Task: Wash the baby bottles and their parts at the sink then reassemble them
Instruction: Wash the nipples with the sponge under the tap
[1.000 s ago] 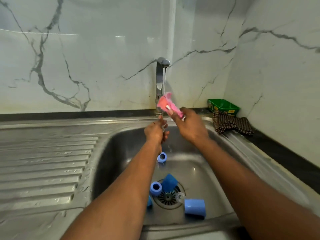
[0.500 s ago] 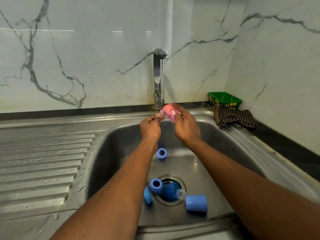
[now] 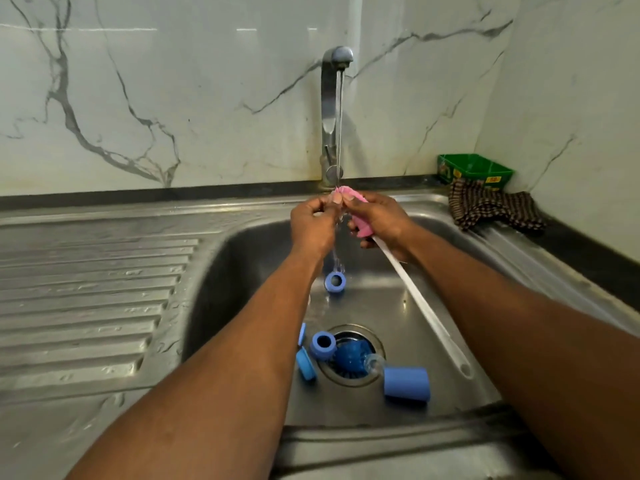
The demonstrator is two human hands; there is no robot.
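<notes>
Two big arms over a shiny steel sink (image 3: 221, 306), reaching toward the tap (image 3: 329, 109). Ridged draining part of the steel bench (image 3: 86, 306) off to the left, wet in spots. White marble wall behind, with grey cracks. Thin stream of water running down from the tap onto both hands.

Right hand (image 3: 377, 220) wrapped round a pink sponge brush (image 3: 362, 225), fingers curled tight on the pink head. Long white handle (image 3: 422, 306) sticking out of that hand, slanting down toward the near right side of the sink, with a hole at its end.

Left hand (image 3: 311, 223) just beside the right one, fingers pinched on something small and see-through under the water; too blurry to tell what.

Down in the sink, well below the hands:
- blue cap (image 3: 407, 383), fat and round, lying on its side near the front
- dark blue part (image 3: 351, 355) sitting right on the drain
- blue ring (image 3: 322, 345) touching the drain's left edge
- flat blue disc (image 3: 306, 365) leaning beside that ring
- another blue ring (image 3: 335, 282) alone at the back, under the hands
- little clear teat (image 3: 374, 362) between the drain and the fat cap

Brown checked cloth (image 3: 491, 209) on the right rim. Green tub (image 3: 474, 169) behind it in the corner.
</notes>
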